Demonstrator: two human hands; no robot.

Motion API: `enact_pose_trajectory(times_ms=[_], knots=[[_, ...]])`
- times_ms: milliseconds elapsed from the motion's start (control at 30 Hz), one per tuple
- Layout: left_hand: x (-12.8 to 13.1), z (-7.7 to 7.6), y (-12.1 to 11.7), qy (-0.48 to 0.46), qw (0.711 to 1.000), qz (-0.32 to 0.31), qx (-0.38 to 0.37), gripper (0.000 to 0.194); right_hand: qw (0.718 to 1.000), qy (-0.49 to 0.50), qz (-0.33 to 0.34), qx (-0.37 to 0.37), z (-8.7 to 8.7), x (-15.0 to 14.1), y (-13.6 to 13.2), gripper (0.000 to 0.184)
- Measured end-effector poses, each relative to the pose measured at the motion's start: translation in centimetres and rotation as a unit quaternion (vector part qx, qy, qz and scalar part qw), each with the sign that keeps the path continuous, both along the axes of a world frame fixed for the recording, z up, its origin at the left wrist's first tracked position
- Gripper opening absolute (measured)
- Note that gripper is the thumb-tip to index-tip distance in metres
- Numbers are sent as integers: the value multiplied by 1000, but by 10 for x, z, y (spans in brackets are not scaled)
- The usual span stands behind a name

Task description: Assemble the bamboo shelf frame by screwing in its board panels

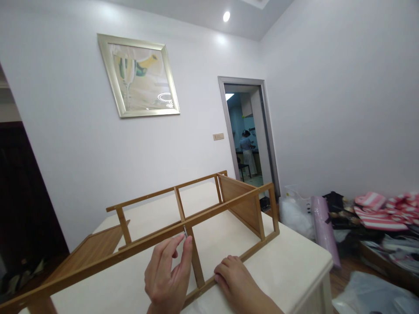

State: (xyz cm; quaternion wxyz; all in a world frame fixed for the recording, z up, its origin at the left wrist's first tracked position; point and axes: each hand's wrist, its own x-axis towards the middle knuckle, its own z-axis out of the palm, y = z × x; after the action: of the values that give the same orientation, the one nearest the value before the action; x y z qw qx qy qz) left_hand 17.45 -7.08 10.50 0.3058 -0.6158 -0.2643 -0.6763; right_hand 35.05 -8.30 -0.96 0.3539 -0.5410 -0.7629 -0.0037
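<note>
A brown wooden shelf frame (pixel 225 204) lies on its side across a white table. Between thumb and fingertips, my left hand (pixel 168 274) pinches a thin silver metal piece (pixel 185 231), upright against the frame's middle joint; whether it is a hex key or a screw I cannot tell. My right hand (pixel 236 279) is closed over the frame's near lower rail, to the right of the middle crosspiece (pixel 195 257). One slatted wooden panel (pixel 240 198) is fitted near the frame's right end. Another slatted panel (pixel 90 250) is at the left.
The white tabletop (pixel 294 261) ends at a rounded corner on the right. Beyond it are a purple wrapped roll (pixel 322 222), plastic bags (pixel 369 292) and pink striped cloth (pixel 379 213). Through a doorway, a person (pixel 247 150) stands in another room.
</note>
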Motion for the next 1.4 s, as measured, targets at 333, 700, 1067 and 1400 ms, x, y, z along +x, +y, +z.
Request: enact_pose_trajectory(times_ms=[333, 700, 1067, 1400], knots=[[-1, -4, 3, 62, 998, -28, 17, 31, 922, 66, 1, 381, 65, -9, -2, 44], [-9, -9, 12, 79, 996, -27, -11, 30, 928, 21, -11, 371, 120, -37, 42, 21], [-29, -9, 28, 45, 996, -35, -70, 20, 902, -27, -4, 431, 104, -57, 77, 36], [-10, -16, 26, -195, 951, -64, -233, 22, 907, -47, 5, 419, 88, -57, 79, 53]])
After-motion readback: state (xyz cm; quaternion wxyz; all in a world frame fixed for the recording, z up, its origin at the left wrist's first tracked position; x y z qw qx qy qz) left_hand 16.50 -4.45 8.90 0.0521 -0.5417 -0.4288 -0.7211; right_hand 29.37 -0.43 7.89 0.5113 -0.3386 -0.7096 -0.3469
